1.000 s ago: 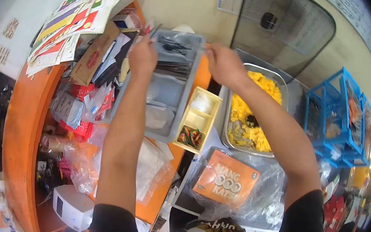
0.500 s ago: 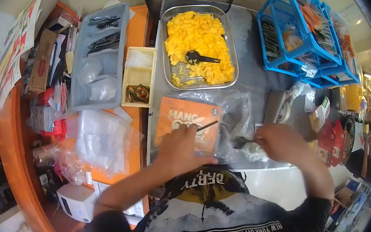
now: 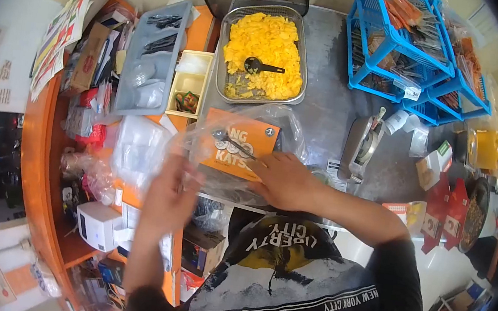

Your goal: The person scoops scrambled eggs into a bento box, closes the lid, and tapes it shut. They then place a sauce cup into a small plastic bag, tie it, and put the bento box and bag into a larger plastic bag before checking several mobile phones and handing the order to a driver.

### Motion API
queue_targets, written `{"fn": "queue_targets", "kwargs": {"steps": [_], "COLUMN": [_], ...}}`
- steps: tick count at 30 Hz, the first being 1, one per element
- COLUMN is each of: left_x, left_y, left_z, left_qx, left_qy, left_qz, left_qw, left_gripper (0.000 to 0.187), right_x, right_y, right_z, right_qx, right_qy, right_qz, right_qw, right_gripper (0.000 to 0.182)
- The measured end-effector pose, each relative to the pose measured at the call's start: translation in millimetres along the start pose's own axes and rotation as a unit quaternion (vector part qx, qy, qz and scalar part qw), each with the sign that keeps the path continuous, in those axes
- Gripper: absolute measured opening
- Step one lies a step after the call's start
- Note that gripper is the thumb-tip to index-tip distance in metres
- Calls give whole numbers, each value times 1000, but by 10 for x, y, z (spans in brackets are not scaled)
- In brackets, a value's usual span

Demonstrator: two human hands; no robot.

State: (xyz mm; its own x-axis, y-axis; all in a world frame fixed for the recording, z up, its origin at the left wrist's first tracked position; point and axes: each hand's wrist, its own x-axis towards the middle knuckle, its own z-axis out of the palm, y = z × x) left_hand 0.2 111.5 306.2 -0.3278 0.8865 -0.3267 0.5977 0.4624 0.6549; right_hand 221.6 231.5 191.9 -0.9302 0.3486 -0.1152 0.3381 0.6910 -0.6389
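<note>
An orange printed box [image 3: 241, 139] lies on the grey worktop, partly covered by a clear plastic bag [image 3: 293, 123]. My right hand [image 3: 292, 179] is over the box's lower right corner. Its fingers are closed on the handle end of a dark spoon [image 3: 238, 144], whose bowl points left across the lettering. To the left of the box, my left hand [image 3: 173, 193] has bent fingers at the bag's left edge and seems to pinch the film. Blur and the film partly hide those fingertips.
Behind the box stands a metal tray [image 3: 299, 87] of yellow food with a black ladle [image 3: 266, 67]. A cutlery organiser [image 3: 176, 66] and a divided cream container [image 3: 207, 66] are left. Tape dispenser [image 3: 359, 147] and blue baskets [image 3: 358, 76] are right.
My right hand has moved left with the spoon to the box. My left hand has gone left and down, off the box. The bag is now drawn across it.
</note>
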Motion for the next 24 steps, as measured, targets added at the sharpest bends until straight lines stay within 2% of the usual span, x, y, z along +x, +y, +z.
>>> {"fn": "queue_targets", "kwargs": {"steps": [1,3,5,6,8,9,11,12,13,16,17,19,21,22,24], "left_x": [-75,-10,192,249,308,367,485,528,526,708,716,744,893,960,1107], "left_y": [-40,-178,-63,-84,-155,-240,-357,-435,-573,-799,-768,-520,-629,-690,-745], "left_z": [328,963,1553,1664,1813,1774,1577,1461,1369,1057,1001,792,681,584,248], "left_qx": [-165,-384,-553,-517,-441,-416,-231,-135,17,199,242,326,454,514,478], "left_qy": [-42,-124,-29,-20,-5,-36,7,29,55,139,139,144,241,284,224], "left_qz": [66,52,127,129,129,151,234,274,213,238,242,252,265,266,155], "left_qw": [983,913,823,846,888,896,944,952,975,940,929,900,816,764,835], "left_gripper": [16,21,31,32,38,39,39,40,46,52,54,59,54,52,40], "right_x": [-169,-424,-500,-530,-551,-560,-682,-739,-795,-635,-425,164,669,670,544], "right_y": [51,92,51,57,127,157,237,272,219,182,207,322,409,360,283], "right_z": [-102,-189,-75,-29,-23,-21,-7,-15,-193,-167,13,381,635,640,602], "right_qx": [76,229,249,258,271,278,129,51,-6,-138,-133,-153,-206,-219,-243], "right_qy": [-5,-18,43,77,66,58,170,224,206,50,101,76,43,77,141], "right_qz": [-25,-71,1,42,91,115,95,84,104,165,114,86,133,146,170], "right_qw": [997,971,968,962,956,952,972,970,973,975,979,982,968,962,945], "right_gripper": [54,52,44,41,38,37,31,28,20,20,21,27,36,41,52]}}
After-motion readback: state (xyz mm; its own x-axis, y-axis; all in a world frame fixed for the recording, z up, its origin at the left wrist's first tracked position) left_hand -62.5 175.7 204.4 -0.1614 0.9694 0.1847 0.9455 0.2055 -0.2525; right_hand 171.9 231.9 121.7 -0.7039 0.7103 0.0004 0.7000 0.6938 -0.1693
